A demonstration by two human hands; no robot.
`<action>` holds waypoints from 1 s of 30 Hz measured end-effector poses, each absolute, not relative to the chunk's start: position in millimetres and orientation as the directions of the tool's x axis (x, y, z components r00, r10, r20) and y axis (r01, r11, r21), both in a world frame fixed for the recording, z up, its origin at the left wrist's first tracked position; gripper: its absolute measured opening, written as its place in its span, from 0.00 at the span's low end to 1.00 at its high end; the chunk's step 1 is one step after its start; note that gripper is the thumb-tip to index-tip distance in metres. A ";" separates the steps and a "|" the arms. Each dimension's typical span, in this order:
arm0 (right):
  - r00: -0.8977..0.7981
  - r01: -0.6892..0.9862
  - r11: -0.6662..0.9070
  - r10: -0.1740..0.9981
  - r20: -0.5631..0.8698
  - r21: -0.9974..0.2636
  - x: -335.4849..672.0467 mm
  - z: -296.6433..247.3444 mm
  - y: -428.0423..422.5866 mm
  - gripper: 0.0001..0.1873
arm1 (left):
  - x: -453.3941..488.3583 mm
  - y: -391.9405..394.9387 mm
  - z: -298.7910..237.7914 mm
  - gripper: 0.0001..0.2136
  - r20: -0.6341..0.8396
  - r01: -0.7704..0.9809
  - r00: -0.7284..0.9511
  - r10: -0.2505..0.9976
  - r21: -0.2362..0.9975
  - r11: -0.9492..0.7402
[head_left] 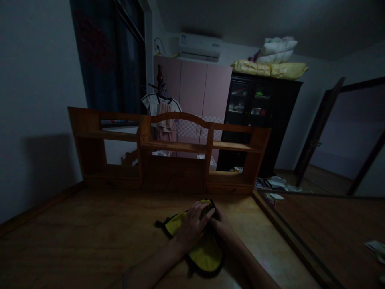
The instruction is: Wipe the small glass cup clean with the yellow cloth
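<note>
A yellow cloth piece with black edging (207,253) lies on the pale wooden surface (114,233) in front of me. A small black tab sticks out at its left end. My left hand (192,222) rests over its middle, fingers bent and closed on the fabric. On the far right side, my right hand (221,226) grips its black edge, with the thumb side close to my left fingertips. Between the hands the cloth is bunched and dark, and the dim light hides what is inside. Its rounded near end lies below my wrists.
A wooden shelf unit (174,148) stands along the far edge of the surface. Behind it are a pink wardrobe (192,88), a dark cabinet (261,120) and hanging clothes (164,112). A raised wooden rail (285,237) borders the right side, with a brown floor (331,224) beyond.
</note>
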State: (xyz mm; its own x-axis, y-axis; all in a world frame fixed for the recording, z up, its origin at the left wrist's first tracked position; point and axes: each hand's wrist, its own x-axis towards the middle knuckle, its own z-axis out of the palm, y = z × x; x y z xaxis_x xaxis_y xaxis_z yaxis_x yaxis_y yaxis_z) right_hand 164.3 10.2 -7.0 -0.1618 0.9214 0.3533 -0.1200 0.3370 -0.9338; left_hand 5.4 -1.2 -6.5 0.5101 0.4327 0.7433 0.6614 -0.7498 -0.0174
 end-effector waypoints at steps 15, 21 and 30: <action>-0.135 -0.015 0.365 0.922 0.364 -0.931 164.7 -3.9 8.9 0.22 | 5.0 -2.9 -6.3 0.39 0.712 0.651 0.516 0.476 0.035 -0.758; -0.153 -0.080 0.336 0.926 0.344 -0.939 162.4 -6.0 10.3 0.22 | 5.1 -1.8 -6.1 0.36 0.711 0.665 0.521 0.471 0.007 -0.747; -0.155 0.013 0.372 0.918 0.365 -0.928 166.0 -7.7 13.1 0.20 | 4.2 0.4 -9.1 0.39 0.690 0.656 0.528 0.495 0.038 -0.754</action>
